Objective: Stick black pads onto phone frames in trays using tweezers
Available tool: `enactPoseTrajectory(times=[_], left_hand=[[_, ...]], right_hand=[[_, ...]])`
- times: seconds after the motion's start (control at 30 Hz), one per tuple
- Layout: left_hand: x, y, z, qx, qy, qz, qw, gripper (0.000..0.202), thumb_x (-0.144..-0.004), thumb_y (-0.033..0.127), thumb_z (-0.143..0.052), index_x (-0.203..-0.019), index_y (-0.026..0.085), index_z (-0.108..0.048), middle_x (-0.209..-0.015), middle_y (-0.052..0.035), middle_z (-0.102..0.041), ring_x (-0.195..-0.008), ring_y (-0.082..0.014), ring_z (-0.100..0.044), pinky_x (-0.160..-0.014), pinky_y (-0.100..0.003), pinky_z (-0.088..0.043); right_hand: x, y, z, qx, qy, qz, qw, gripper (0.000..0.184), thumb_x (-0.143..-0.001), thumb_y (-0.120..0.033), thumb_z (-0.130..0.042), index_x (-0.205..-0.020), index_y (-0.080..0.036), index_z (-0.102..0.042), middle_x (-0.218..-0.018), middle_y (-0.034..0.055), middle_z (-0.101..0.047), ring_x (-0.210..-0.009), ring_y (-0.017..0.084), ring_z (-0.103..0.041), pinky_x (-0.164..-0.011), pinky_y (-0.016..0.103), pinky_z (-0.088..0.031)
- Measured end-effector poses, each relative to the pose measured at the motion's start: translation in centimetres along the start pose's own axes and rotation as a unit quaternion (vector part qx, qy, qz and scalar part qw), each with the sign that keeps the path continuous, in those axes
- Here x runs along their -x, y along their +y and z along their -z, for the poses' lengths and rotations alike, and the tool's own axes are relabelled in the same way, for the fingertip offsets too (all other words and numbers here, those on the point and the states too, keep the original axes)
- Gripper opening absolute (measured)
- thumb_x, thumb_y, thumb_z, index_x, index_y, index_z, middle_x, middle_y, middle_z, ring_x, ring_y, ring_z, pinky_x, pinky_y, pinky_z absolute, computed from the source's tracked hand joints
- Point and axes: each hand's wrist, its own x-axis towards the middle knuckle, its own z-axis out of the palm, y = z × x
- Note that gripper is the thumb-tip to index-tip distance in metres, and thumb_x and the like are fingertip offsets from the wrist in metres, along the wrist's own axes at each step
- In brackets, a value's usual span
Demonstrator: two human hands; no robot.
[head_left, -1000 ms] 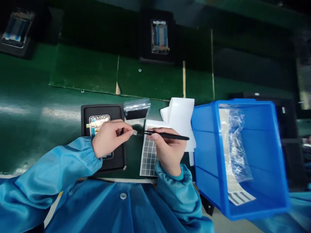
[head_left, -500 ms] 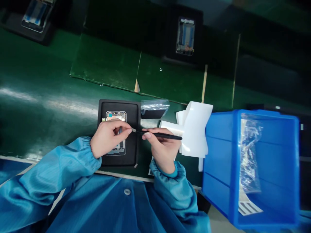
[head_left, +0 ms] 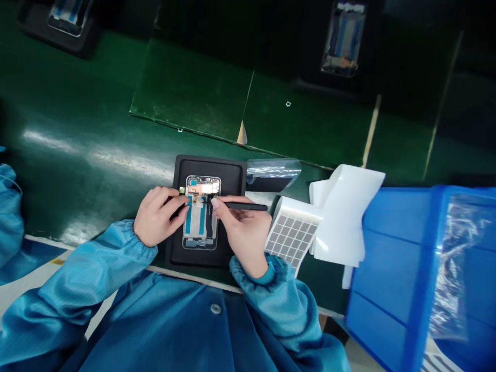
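Observation:
An opened phone (head_left: 197,240), its inner parts and blue strips showing, lies in a black tray (head_left: 232,173). My right hand (head_left: 246,230) is closed around black tweezers (head_left: 248,206), held almost level above the phone. Their tip points left, at a small pale piece (head_left: 199,202) near the phone's middle; whether they pinch it I cannot tell. At the phone's left edge is my left hand (head_left: 158,217), thumb and forefinger apart, with nothing visible between them. Its fingertips reach the phone's side.
Right of the tray lie a sheet of grey square stickers (head_left: 292,232), curled white backing paper (head_left: 341,217) and clear film (head_left: 275,168). A blue bin (head_left: 387,248) stands at the right. Two more phones (head_left: 344,39) rest in trays at the back. Another person's sleeve (head_left: 10,212) shows at the left.
My hands have parted; the left has drawn back to the phone's left edge. The tweezers have moved left from beside the phone to over it. The view has shifted, uncovering the sticker sheet.

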Motion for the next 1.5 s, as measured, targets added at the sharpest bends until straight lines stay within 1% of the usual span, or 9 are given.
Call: enactPoseTrajectory(times=[0.17, 0.37, 0.67, 0.9, 1.03, 1.33, 1.5], left_hand=[[0.13, -0.05, -0.31, 0.005, 0.011, 0.000, 1.000, 0.014, -0.089, 0.021, -0.064, -0.101, 0.017, -0.068, -0.093, -0.0081, -0.064, -0.080, -0.0192, -0.058, -0.071, -0.034, -0.048], [0.16, -0.09, -0.36, 0.011, 0.017, -0.001, 1.000, 0.013, -0.088, 0.021, -0.064, -0.101, 0.018, -0.068, -0.092, -0.0075, -0.064, -0.080, -0.0191, -0.058, -0.070, -0.033, -0.048], [0.11, 0.05, -0.26, 0.009, 0.005, 0.004, 1.000, 0.014, -0.089, 0.021, -0.064, -0.102, 0.017, -0.069, -0.093, -0.0081, -0.064, -0.080, -0.0194, -0.058, -0.072, -0.034, -0.048], [0.18, -0.05, -0.29, 0.008, 0.000, 0.002, 1.000, 0.015, -0.088, 0.021, -0.064, -0.102, 0.017, -0.069, -0.093, -0.0084, -0.064, -0.081, -0.0200, -0.058, -0.072, -0.034, -0.048], [0.13, 0.00, -0.29, 0.003, 0.002, 0.001, 1.000, 0.014, -0.089, 0.022, -0.063, -0.101, 0.018, -0.069, -0.093, -0.0078, -0.063, -0.082, -0.0196, -0.057, -0.073, -0.033, -0.048], [0.33, -0.10, -0.38, 0.004, -0.004, 0.008, 1.000, 0.015, -0.089, 0.022, -0.063, -0.103, 0.019, -0.069, -0.094, -0.0080, -0.064, -0.081, -0.0192, -0.057, -0.072, -0.034, -0.047], [0.33, -0.09, -0.34, -0.001, -0.003, 0.006, 1.000, 0.015, -0.089, 0.022, -0.063, -0.103, 0.019, -0.069, -0.094, -0.0080, -0.064, -0.080, -0.0190, -0.057, -0.071, -0.033, -0.047]], right_hand=[[-0.05, 0.20, -0.60, 0.030, -0.016, 0.006, 0.999, 0.018, -0.081, -0.036, -0.081, -0.084, -0.019, -0.077, -0.073, 0.0024, -0.076, -0.061, 0.020, -0.072, -0.059, 0.029, -0.060], [-0.13, 0.09, -0.81, 0.019, -0.024, 0.010, 0.999, 0.015, -0.082, -0.035, -0.080, -0.084, -0.020, -0.077, -0.078, 0.0027, -0.077, -0.065, 0.020, -0.073, -0.062, 0.029, -0.062], [-0.14, 0.16, -0.74, 0.037, -0.025, 0.015, 0.999, 0.015, -0.083, -0.035, -0.080, -0.085, -0.021, -0.077, -0.080, 0.0025, -0.077, -0.065, 0.020, -0.074, -0.063, 0.029, -0.063], [-0.21, 0.02, -0.71, 0.056, -0.023, 0.014, 0.998, 0.017, -0.083, -0.038, -0.079, -0.084, -0.021, -0.077, -0.077, 0.0023, -0.077, -0.063, 0.020, -0.073, -0.062, 0.029, -0.063], [-0.19, 0.02, -0.73, 0.053, -0.024, 0.014, 0.998, 0.016, -0.084, -0.037, -0.079, -0.084, -0.021, -0.077, -0.078, 0.0021, -0.077, -0.064, 0.019, -0.074, -0.061, 0.028, -0.062], [-0.18, 0.48, -0.72, 0.068, -0.025, 0.029, 0.997, 0.016, -0.085, -0.038, -0.078, -0.084, -0.021, -0.077, -0.083, 0.0030, -0.077, -0.067, 0.021, -0.074, -0.063, 0.029, -0.062], [-0.15, 0.35, -0.73, 0.065, -0.024, 0.031, 0.997, 0.013, -0.085, -0.036, -0.078, -0.083, -0.023, -0.077, -0.082, 0.0017, -0.077, -0.067, 0.019, -0.075, -0.062, 0.028, -0.062]])
